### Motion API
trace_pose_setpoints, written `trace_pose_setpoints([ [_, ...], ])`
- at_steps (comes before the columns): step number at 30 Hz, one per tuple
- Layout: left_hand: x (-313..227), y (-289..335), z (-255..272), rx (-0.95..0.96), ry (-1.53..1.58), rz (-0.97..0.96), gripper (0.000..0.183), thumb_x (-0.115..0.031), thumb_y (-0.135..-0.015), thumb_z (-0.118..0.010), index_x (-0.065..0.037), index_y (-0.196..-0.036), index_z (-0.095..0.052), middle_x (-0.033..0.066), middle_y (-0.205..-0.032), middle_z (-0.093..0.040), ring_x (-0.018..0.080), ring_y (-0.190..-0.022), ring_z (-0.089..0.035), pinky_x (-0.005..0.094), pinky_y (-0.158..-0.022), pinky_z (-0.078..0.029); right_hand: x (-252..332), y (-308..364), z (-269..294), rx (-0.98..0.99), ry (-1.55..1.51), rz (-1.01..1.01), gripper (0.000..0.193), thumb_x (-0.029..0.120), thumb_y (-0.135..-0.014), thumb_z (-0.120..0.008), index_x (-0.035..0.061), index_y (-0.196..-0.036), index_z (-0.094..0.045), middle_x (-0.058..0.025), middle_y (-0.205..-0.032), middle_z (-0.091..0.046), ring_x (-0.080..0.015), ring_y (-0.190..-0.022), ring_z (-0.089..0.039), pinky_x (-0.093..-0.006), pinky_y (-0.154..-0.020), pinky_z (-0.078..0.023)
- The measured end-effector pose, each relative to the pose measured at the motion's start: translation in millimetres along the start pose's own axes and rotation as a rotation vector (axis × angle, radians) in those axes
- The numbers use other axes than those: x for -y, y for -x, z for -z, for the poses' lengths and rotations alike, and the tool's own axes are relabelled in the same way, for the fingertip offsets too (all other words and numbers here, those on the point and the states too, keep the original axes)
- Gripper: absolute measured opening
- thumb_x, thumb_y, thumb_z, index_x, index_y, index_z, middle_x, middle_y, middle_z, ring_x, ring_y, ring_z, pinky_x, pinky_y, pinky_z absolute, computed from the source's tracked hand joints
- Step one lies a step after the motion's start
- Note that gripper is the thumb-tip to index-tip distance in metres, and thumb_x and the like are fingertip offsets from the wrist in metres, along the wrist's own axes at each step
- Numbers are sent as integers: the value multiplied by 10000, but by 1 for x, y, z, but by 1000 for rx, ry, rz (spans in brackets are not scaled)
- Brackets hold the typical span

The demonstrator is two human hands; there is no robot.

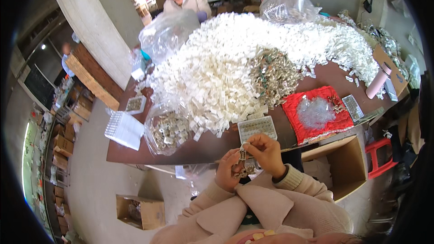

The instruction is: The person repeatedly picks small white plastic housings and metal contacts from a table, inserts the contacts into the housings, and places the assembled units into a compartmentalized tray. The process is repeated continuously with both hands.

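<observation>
My left hand (pixel 227 171) is closed round a small bunch of metallic jewellery-like pieces (pixel 244 172), in front of the table's near edge. Its fingertips meet those of my right hand (pixel 267 154), which pinches a small white tag (pixel 244 146). A dark-and-silver piece (pixel 242 155) hangs just below that tag, between both hands. Just beyond my fingers, a white tray (pixel 257 129) with rows of small pieces lies on the table edge. Behind it spreads a big heap of white tags (pixel 217 81), with a pile of metallic pieces (pixel 275 74) on its right side.
A red cloth (pixel 298 124) with clear plastic bags lies right of the tray. A pink bottle (pixel 379 81) stands at the right. Left are a filled plastic bag (pixel 168 131) and stacked white trays (pixel 124 129). An open cardboard box (pixel 352 165) and red stool (pixel 380 157) stand below. People sit beyond.
</observation>
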State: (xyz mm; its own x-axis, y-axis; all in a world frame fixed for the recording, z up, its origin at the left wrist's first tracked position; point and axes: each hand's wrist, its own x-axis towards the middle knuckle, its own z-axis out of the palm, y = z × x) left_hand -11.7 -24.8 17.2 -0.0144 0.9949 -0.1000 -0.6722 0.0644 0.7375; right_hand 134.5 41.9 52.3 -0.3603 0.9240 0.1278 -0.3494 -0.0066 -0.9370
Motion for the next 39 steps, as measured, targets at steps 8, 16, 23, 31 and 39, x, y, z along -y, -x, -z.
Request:
trace_pose_setpoints([
  [8, -15, 30, -46, -3, -292, -212, 251, -121, -1024, -497, 0, -1234, -563, 17, -920, -595, 70, -814, -563, 203, -704, -458, 21, 29, 5, 167, 469, 690, 225, -23, -814, -767, 24, -1032, -733, -148, -1060, -734, -255, -951, -725, -341, -827, -577],
  [16, -12, 56, -58, 178, -882, -431, 316, -49, -1026, -467, 6, -1334, -511, 110, -1210, -610, 160, -1094, -616, 283, -874, -515, 28, 49, 5, 117, 443, 885, 283, -83, -771, -762, 28, -1029, -727, -131, -1091, -717, -279, -992, -696, -361, -871, -565],
  [23, 4, 47, -56, 62, 118, -18, 427, -359, -1091, -407, -22, -1342, -482, 82, -1172, -600, 147, -1026, -623, 303, -828, -535, 32, 54, 3, 46, 460, 909, 249, -72, -797, -731, 24, -1027, -717, -140, -1078, -715, -296, -1002, -692, -365, -866, -561],
  [31, 15, 29, -50, 69, 226, 34, 390, -344, -1060, -480, -39, -1300, -527, 74, -1152, -619, 167, -1054, -626, 306, -897, -522, 14, 45, 23, 65, 667, 938, 339, -3, -780, -784, 44, -1111, -732, -154, -1208, -700, -316, -1083, -674, -390, -919, -531],
  [39, 20, 15, -28, 170, -564, -225, 547, 1, -910, -675, 7, -1407, -447, 128, -1305, -593, 205, -1224, -576, 352, -1034, -478, 8, 37, 38, 126, 562, 641, 263, 21, -851, -725, 25, -1113, -740, -177, -1175, -712, -317, -1057, -685, -376, -933, -530],
])
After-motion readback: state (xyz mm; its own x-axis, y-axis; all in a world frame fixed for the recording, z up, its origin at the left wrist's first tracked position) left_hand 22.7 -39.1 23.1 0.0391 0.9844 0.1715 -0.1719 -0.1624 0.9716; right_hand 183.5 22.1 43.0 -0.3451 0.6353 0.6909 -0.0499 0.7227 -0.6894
